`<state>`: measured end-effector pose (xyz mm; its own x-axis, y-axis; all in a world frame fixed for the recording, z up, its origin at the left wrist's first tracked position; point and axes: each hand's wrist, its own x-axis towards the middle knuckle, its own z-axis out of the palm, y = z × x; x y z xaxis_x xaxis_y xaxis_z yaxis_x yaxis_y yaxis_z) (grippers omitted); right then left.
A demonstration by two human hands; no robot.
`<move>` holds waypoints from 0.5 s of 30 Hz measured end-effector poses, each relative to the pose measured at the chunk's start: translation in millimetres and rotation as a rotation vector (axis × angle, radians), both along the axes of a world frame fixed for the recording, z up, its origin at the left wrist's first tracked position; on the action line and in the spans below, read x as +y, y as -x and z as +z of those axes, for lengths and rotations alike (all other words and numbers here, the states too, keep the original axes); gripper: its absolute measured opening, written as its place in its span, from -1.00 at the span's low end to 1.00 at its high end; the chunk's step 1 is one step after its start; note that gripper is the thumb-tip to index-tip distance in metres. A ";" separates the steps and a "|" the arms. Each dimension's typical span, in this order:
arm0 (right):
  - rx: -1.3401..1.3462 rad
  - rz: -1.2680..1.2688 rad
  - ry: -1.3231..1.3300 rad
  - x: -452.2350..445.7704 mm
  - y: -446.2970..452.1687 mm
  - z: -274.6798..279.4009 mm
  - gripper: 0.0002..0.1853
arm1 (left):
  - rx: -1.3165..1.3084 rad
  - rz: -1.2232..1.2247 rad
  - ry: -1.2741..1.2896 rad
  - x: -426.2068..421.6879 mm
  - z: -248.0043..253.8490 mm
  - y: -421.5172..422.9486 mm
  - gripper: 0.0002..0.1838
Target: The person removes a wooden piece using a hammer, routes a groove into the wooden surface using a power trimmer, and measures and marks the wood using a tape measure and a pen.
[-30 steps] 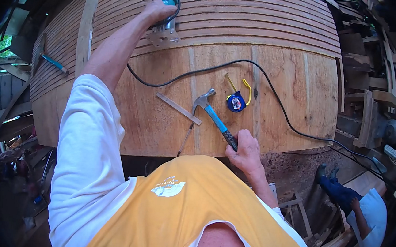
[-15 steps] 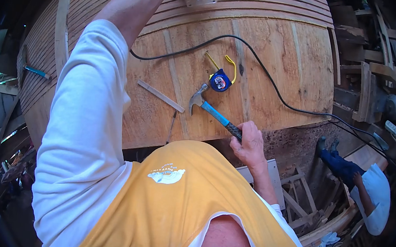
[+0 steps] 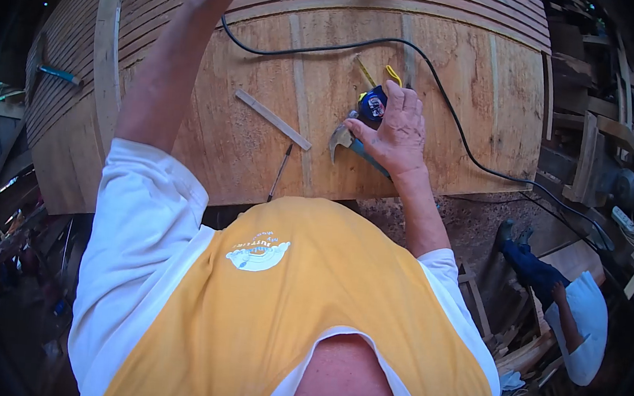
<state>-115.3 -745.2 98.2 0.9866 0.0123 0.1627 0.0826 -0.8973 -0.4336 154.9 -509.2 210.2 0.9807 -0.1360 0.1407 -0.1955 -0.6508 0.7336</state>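
My right hand (image 3: 396,133) is open over the plywood sheet (image 3: 244,165), thumb and fingers apart. Its fingertips are at the side of a blue tape measure (image 3: 372,104) with a yellow strap; whether they touch it I cannot tell. Beneath the hand lies a claw hammer (image 3: 341,141), its blue handle partly covered. A short yellow length of blade sticks out of the tape measure. My left forearm (image 3: 166,72) reaches up past the top edge, and the left hand is out of frame.
A black cable (image 3: 330,48) curves across the plywood. A thin wood strip (image 3: 272,119) and a slim dark tool (image 3: 280,172) lie left of the hammer. Grooved boards (image 3: 440,1) run along the back. Another hammer (image 3: 60,74) is far left; a person (image 3: 574,318) is at lower right.
My right hand has let go of the hammer handle and moved up to the tape measure, fingers opened. My left arm has stretched farther up, and the clear-plated metal object there has nearly left view.
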 end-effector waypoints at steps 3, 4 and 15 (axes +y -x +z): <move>0.172 0.015 -0.085 -5.9 -12.2 -12.4 -0.36 | -0.126 -0.053 -0.056 54.7 -53.7 112.1 -0.67; 0.186 0.033 -0.113 -11.8 -14.8 -0.7 -0.47 | -0.245 -0.135 -0.054 65.9 -80.8 152.5 -0.88; -0.036 -0.200 -0.426 -115.8 -82.8 44.8 -0.52 | -0.020 -0.246 -0.336 58.1 -143.2 338.4 -0.83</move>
<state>-32.5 -861.0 142.9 0.9565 -0.2526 0.1462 -0.0517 -0.6398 -0.7668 -183.5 -451.1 67.0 0.9107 -0.4075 0.0675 -0.3873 -0.7857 0.4824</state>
